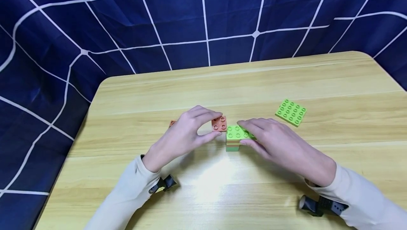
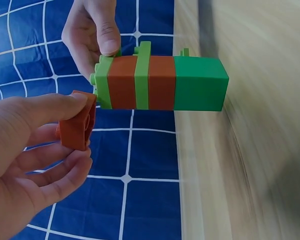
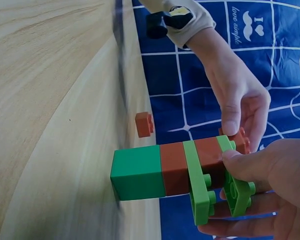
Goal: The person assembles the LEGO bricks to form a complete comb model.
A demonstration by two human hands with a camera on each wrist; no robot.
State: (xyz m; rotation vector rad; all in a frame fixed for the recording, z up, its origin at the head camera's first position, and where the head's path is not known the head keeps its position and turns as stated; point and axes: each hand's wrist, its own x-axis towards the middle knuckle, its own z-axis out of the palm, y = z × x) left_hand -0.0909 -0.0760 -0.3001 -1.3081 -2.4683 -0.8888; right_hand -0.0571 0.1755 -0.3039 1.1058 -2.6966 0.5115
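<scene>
One red brick (image 1: 219,123) sat pinched in the left grip (image 1: 186,130), the right grip (image 1: 279,141) pinching a lime plate (image 1: 234,131); squaring edges before pressing seemed wisest.

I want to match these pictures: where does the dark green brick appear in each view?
Head: dark green brick, right of and below centre.
Left wrist: dark green brick, upper right.
Right wrist: dark green brick, lower half, slightly left of centre.
Shared landmark: the red brick held by the left hand.

Head view downward — wrist views closer
</scene>
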